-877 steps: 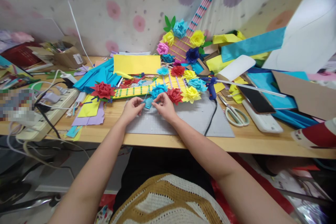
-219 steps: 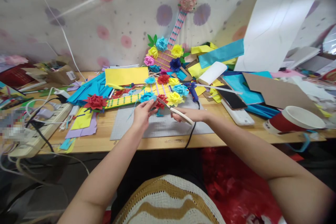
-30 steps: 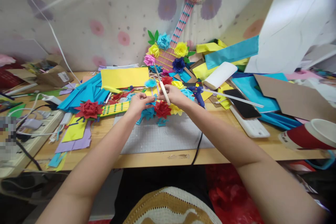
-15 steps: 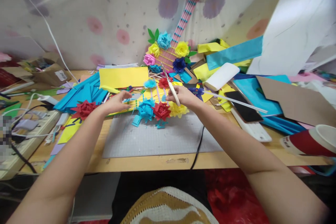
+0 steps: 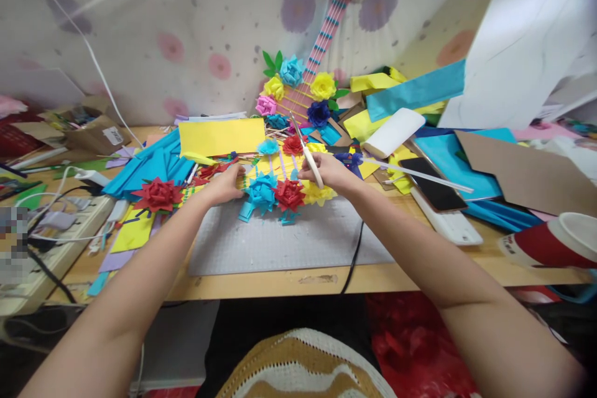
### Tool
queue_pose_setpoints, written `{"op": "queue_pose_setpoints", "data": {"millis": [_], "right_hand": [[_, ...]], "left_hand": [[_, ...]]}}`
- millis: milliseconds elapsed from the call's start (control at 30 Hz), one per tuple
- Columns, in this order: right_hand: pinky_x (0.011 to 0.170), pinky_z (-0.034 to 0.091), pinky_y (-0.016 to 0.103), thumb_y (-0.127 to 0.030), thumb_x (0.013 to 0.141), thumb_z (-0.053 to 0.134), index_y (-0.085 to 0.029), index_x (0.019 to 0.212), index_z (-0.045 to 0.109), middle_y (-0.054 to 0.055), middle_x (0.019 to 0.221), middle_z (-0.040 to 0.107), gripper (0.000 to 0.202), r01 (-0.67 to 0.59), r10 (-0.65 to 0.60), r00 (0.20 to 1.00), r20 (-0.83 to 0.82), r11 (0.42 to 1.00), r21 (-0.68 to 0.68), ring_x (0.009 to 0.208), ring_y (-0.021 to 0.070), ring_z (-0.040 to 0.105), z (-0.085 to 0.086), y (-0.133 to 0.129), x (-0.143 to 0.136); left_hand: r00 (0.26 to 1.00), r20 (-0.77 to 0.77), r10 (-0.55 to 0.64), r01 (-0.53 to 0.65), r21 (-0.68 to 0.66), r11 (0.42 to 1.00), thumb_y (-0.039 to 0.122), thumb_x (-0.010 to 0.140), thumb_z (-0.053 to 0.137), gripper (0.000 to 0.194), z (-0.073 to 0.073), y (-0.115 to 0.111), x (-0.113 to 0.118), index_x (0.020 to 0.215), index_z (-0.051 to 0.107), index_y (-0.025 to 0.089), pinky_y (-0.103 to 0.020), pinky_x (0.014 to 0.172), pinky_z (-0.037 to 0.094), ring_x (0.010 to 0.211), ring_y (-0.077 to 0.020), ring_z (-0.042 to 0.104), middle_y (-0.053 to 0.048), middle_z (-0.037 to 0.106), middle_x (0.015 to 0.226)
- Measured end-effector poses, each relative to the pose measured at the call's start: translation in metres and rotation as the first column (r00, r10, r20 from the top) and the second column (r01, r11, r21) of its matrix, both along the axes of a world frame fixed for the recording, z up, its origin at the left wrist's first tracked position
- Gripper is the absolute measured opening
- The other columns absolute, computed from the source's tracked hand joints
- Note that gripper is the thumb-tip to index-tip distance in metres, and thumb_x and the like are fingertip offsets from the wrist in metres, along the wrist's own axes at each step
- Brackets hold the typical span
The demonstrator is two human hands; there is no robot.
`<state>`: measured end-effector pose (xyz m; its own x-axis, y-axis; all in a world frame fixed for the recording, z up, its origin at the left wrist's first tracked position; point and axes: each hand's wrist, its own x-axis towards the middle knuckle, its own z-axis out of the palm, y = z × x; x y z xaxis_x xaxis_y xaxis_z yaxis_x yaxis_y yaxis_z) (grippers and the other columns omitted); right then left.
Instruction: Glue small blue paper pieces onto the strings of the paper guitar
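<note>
My right hand (image 5: 329, 174) is closed round a pair of scissors (image 5: 312, 161) with white handles, blades pointing up and away. Below it lies a yellow paper guitar (image 5: 275, 165) with purple strips, decorated with paper flowers. A light blue flower (image 5: 262, 193), a red flower (image 5: 290, 194) and a yellow flower (image 5: 318, 193) line its near edge. My left hand (image 5: 228, 183) is at the guitar's left part, fingers bent and closed against it; the fingertips are partly hidden. Near my left forearm sits another red flower (image 5: 159, 194).
A grey cutting mat (image 5: 289, 242) lies at the front. Behind, a pink paper guitar (image 5: 298, 99) leans on the wall. To the right are a phone (image 5: 438, 183), cardboard (image 5: 527, 168) and a paper cup (image 5: 550, 242). Blue paper (image 5: 149, 165) and a power strip (image 5: 74, 249) are left.
My left hand has moved right and closed in on the guitar's left part. Red scraps behind it now show. My right hand still holds the scissors in nearly the same place.
</note>
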<state>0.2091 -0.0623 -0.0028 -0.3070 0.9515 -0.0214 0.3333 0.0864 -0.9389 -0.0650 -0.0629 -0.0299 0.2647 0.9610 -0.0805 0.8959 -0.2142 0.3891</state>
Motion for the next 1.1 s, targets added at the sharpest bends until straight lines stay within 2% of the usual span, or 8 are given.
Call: {"op": "queue_pose_setpoints", "data": {"millis": [167,333,433,533,600,667,833,1100], "right_hand": [[0.054,0.034,0.024,-0.031,0.048,0.074,-0.017,0.067,0.049,-0.004,0.061,0.049,0.035,0.007,-0.007,1.0,0.015,1.0,-0.022,0.057,0.0091,0.044,0.007,-0.005,0.0],[0.055,0.036,0.025,-0.03,0.048,0.074,-0.017,0.068,0.048,-0.003,0.064,0.052,0.035,0.011,-0.01,1.0,0.014,0.999,-0.046,0.057,0.0091,0.046,0.007,-0.008,0.0],[0.056,0.036,0.025,-0.026,0.05,0.073,-0.017,0.069,0.049,-0.004,0.064,0.051,0.032,0.015,-0.016,1.0,-0.009,0.999,-0.041,0.057,0.0086,0.045,0.005,-0.007,0.002],[0.054,0.036,0.025,-0.024,0.049,0.073,-0.017,0.068,0.048,-0.005,0.061,0.049,0.033,0.01,-0.013,0.999,-0.04,0.998,-0.067,0.055,0.0081,0.044,0.004,-0.006,0.003],[0.054,0.035,0.025,-0.025,0.048,0.074,-0.017,0.067,0.048,-0.005,0.059,0.049,0.033,0.01,-0.013,0.999,-0.031,0.997,-0.077,0.054,0.008,0.044,0.005,-0.006,0.003],[0.053,0.035,0.025,-0.026,0.048,0.075,-0.017,0.066,0.048,-0.004,0.059,0.05,0.033,0.02,-0.02,1.0,0.0,0.997,-0.07,0.054,0.0082,0.044,0.006,-0.006,0.002],[0.054,0.036,0.025,-0.028,0.048,0.075,-0.017,0.066,0.049,-0.004,0.061,0.05,0.034,0.03,-0.029,0.999,0.027,0.999,-0.045,0.057,0.0091,0.045,0.005,-0.006,0.002],[0.053,0.036,0.024,-0.029,0.046,0.077,-0.017,0.066,0.049,-0.004,0.061,0.049,0.036,0.042,-0.041,0.999,0.024,0.998,-0.04,0.056,0.0085,0.045,0.006,-0.008,0.002]], "left_hand": [[0.999,0.04,-0.006,0.005,0.016,1.0,0.023,0.054,0.064,0.052,0.001,-0.002,-0.002,0.104,0.05,0.019,-0.036,0.089,0.044,0.106,-0.0289,0.057,-0.01,0.06,0.113],[0.998,0.056,-0.025,0.025,0.005,1.0,0.02,0.056,0.061,0.056,0.001,-0.007,0.001,0.11,0.048,0.018,-0.037,0.092,0.041,0.111,-0.0289,0.053,-0.011,0.056,0.119],[0.999,0.054,0.005,-0.014,0.156,0.988,0.021,0.06,0.059,0.05,0.001,-0.021,0.004,0.109,0.049,0.015,-0.038,0.093,0.039,0.112,-0.0294,0.05,-0.013,0.054,0.118],[0.992,0.08,0.102,-0.12,0.28,0.952,0.023,0.069,0.052,0.026,-0.006,-0.046,0.008,0.094,0.053,0.017,-0.036,0.085,0.042,0.099,-0.0258,0.055,-0.01,0.059,0.101],[0.999,0.04,0.024,-0.031,0.193,0.981,0.029,0.074,0.05,0.015,-0.015,-0.063,0.01,0.084,0.055,0.018,-0.034,0.075,0.044,0.087,-0.024,0.057,-0.008,0.061,0.09],[0.999,-0.027,-0.016,0.02,0.163,0.986,0.037,0.075,0.053,0.021,-0.025,-0.075,0.011,0.084,0.055,0.018,-0.035,0.073,0.043,0.086,-0.0252,0.056,-0.008,0.061,0.088],[0.988,-0.152,0.0,0.022,0.143,0.99,0.043,0.075,0.054,0.023,-0.03,-0.076,0.017,0.083,0.057,0.021,-0.033,0.075,0.043,0.09,-0.0256,0.057,-0.008,0.061,0.089],[0.918,-0.394,0.044,0.014,0.144,0.99,0.018,0.073,0.047,0.019,-0.027,-0.072,0.033,0.083,0.063,0.019,-0.034,0.069,0.043,0.088,-0.029,0.06,-0.014,0.064,0.09]]}}
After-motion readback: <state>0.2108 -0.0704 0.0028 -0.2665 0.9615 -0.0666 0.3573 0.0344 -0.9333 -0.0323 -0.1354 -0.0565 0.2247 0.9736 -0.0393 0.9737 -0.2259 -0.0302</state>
